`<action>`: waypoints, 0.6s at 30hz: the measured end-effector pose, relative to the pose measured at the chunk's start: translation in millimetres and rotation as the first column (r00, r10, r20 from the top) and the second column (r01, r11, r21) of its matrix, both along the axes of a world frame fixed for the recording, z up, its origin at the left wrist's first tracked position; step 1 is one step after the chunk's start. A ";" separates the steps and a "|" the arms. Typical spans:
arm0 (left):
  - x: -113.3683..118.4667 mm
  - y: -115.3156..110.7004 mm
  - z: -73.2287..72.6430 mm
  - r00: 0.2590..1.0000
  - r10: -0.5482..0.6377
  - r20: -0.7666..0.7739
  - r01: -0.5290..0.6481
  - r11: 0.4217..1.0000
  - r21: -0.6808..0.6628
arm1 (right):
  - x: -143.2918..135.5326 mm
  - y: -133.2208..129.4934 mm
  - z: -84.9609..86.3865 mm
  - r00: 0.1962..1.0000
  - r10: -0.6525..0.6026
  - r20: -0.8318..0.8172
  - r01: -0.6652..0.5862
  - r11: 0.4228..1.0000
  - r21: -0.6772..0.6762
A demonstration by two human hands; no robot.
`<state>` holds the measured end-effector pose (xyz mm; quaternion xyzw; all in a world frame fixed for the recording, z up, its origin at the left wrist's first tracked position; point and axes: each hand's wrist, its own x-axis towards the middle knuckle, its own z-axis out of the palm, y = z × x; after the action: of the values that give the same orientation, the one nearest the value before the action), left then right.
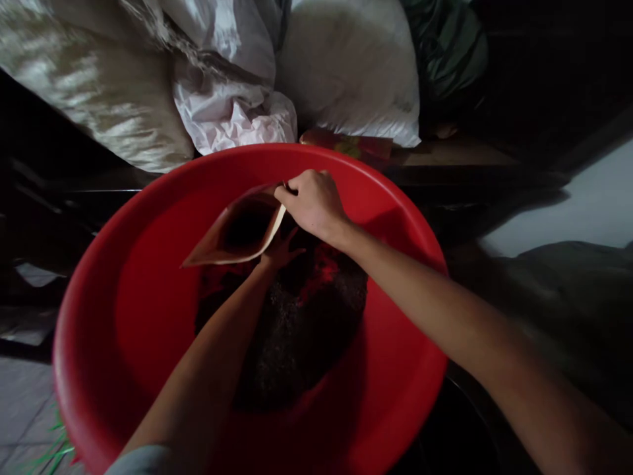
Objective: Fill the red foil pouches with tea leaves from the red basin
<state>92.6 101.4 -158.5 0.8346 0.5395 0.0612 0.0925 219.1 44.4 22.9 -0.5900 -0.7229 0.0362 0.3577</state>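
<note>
A large round red plastic tub [143, 257] holds a pile of dark, loose, grainy material [297, 349]; its exact kind is too dark to tell. Over the pile, a brown paper pouch [222, 254] gapes at the mouth, its inside in shadow. My right hand [316, 201] is closed on the pouch's upper right rim, thumb and fingers pinching it. Lower down, my left hand [281, 252] reaches in beside and partly beneath the pouch, just above the pile. Its visible fingers are spread; the rest are hidden by shadow and the pouch.
Stuffed white sacks [346, 66] and a crumpled white bag [237, 112] stand behind the tub. A beige sack [99, 92] leans at the left. A flat reddish packet [346, 144] lies behind the rim. Green strands [54, 448] lie on the tiled floor [24, 396].
</note>
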 end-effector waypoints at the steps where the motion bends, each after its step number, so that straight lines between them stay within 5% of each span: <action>1: 6.8 -5.9 0.2 0.999 0.032 -0.031 -0.033 0.999 -0.001 | -0.2 -0.1 0.7 1.000 -0.003 -0.022 0.003 1.000 0.010; 5: 25.7 -40.9 5.4 0.991 0.012 -0.135 -0.018 0.999 -0.046 | 2.3 -0.7 0.9 0.997 -0.024 -0.071 0.025 1.000 0.006; 10: 25.6 -100.2 34.4 0.950 -0.243 -0.195 0.213 0.964 -0.161 | 7.5 -2.2 -0.7 0.998 -0.030 -0.061 0.030 1.000 0.004; 13: 7.0 -141.4 76.0 0.918 -0.367 -0.152 0.347 0.927 -0.145 | 7.8 -1.0 -0.5 0.998 -0.007 -0.066 0.007 1.000 -0.003; 18: -40.4 -167.0 173.7 0.925 -0.377 0.048 0.352 0.896 0.270 | 9.2 5.4 0.7 0.993 0.047 -0.105 -0.047 0.999 -0.001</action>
<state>52.2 -65.6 15.2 0.9217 0.3559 0.1531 0.0203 228.3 49.8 23.5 -0.5706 -0.7168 0.0769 0.3933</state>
